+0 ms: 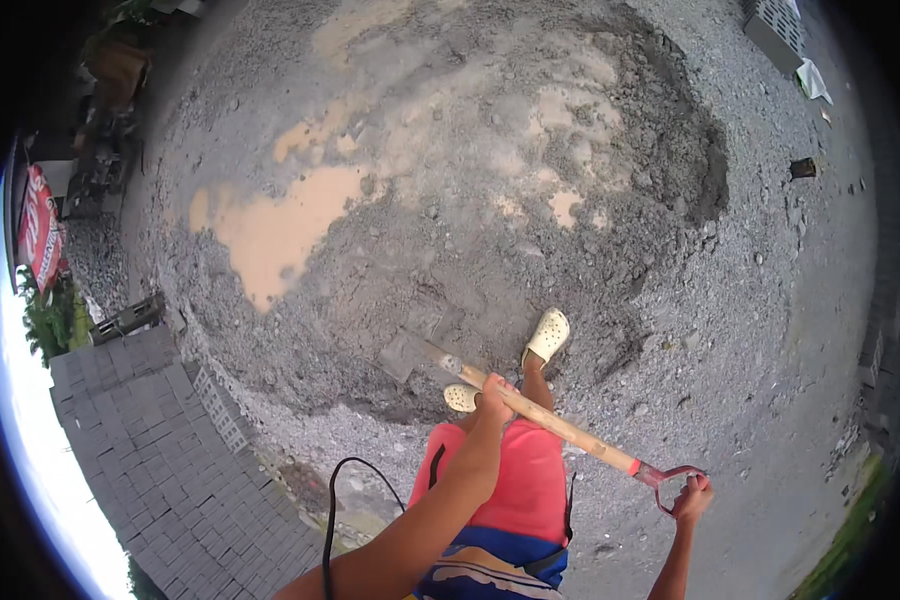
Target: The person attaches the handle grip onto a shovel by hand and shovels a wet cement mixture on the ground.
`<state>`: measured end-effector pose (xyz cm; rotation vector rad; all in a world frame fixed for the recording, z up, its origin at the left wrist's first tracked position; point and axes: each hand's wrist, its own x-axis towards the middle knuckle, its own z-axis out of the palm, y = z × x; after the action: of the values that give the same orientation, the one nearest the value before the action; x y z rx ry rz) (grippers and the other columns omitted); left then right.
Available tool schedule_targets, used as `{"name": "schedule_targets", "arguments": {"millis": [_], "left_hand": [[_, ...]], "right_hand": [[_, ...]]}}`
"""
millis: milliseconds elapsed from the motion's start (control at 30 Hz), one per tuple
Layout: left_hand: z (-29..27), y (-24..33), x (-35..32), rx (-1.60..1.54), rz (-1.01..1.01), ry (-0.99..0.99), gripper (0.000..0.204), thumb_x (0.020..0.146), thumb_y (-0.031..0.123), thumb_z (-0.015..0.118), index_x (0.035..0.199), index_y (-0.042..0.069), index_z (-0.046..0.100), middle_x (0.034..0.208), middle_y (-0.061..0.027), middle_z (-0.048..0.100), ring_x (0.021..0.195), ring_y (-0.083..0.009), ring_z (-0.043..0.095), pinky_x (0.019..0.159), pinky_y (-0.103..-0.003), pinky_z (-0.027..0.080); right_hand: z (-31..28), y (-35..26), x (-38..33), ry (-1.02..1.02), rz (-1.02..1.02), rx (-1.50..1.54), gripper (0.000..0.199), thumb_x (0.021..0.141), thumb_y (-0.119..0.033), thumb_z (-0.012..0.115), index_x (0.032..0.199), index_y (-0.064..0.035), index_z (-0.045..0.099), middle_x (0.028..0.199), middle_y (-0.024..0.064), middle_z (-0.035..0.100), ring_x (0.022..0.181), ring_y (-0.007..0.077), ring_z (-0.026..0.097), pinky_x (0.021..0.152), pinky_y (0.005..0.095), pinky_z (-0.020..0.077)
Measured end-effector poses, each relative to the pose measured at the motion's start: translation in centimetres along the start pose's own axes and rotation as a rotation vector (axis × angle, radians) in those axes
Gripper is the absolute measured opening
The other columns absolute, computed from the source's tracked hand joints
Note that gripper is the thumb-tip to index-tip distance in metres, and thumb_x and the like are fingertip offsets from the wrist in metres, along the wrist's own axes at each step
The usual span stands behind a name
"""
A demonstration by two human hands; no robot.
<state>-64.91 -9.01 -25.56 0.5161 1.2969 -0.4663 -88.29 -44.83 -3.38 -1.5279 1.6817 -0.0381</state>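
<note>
A shovel (pixel 580 438) lies slantwise across the front of me, with a wooden shaft and a red D-shaped grip at its right end. My left hand (pixel 494 396) is wrapped round the shaft, low down near the metal socket. At the other end, my right hand (pixel 693 497) is closed on the D-grip. The grey blade (pixel 404 356) rests at the wet grey gravel mix (pixel 490 270), and its edge blends into the mud. My feet in cream clogs (pixel 547 335) stand at the near side of the mix.
Brownish puddles (pixel 300 222) lie in the hollow of the mix, ringed by a raised gravel bank (pixel 705 165). Stacked grey concrete blocks (pixel 175 430) fill the lower left. A hollow block (pixel 776 38) and a small dark container (pixel 803 168) sit at right. A black cable (pixel 332 500) loops beside my left arm.
</note>
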Motion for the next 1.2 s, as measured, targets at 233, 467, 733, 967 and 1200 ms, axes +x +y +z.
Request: {"name": "schedule_targets", "arguments": {"millis": [233,467,733,967,1200], "left_hand": [[4.0,-2.6,-16.0,0.187,0.033,-0.254,0.020,0.079,0.032,0.055,0.075,0.014,0.047,0.068,-0.0015,0.044,0.064,-0.0179,0.046,0.066,-0.035,0.042],[14.1,-3.7,-30.1,0.727,0.045,-0.426,0.029,0.083,0.042,0.050,0.084,0.013,0.050,0.073,-0.0002,0.049,0.071,-0.0153,0.049,0.072,-0.029,0.041],[26.9,-2.9,-43.7,1.641,0.121,-0.023,0.042,0.085,0.053,0.045,0.091,0.012,0.053,0.079,0.0005,0.054,0.081,-0.0125,0.051,0.081,-0.024,0.038],[31.0,8.3,-40.8,1.763,-0.844,-0.295,0.050,0.083,0.063,0.039,0.095,0.016,0.054,0.087,0.0009,0.048,0.083,-0.0108,0.043,0.086,-0.025,0.031],[27.0,11.0,-23.5,1.005,-0.492,-0.445,0.027,0.076,0.039,0.050,0.079,0.012,0.049,0.070,-0.0029,0.046,0.065,-0.0173,0.046,0.067,-0.032,0.039]], "right_hand": [[-9.2,3.0,-7.0,0.172,-0.066,0.086,0.016,0.069,-0.015,0.054,0.061,-0.0021,0.048,0.050,0.0036,0.045,0.040,0.0126,0.042,0.036,0.0292,0.0333],[-17.5,9.7,-17.6,0.414,-0.353,-0.483,0.026,0.073,-0.027,0.058,0.082,-0.0028,0.055,0.063,0.0051,0.051,0.055,0.0182,0.049,0.048,0.0346,0.0400],[-13.8,-3.5,-42.1,0.727,0.507,0.327,0.026,0.092,-0.032,0.040,0.080,-0.0113,0.050,0.056,-0.0001,0.039,0.045,0.0149,0.041,0.037,0.0329,0.0325],[-7.6,-9.5,-53.9,1.044,0.255,0.004,0.020,0.072,-0.018,0.053,0.066,0.0007,0.056,0.053,0.0027,0.046,0.046,0.0119,0.042,0.041,0.0310,0.0328],[6.8,-7.3,-42.7,0.882,0.187,0.131,0.026,0.075,-0.021,0.054,0.058,-0.0023,0.049,0.049,0.0011,0.043,0.041,0.0124,0.039,0.041,0.0311,0.0304]]}}
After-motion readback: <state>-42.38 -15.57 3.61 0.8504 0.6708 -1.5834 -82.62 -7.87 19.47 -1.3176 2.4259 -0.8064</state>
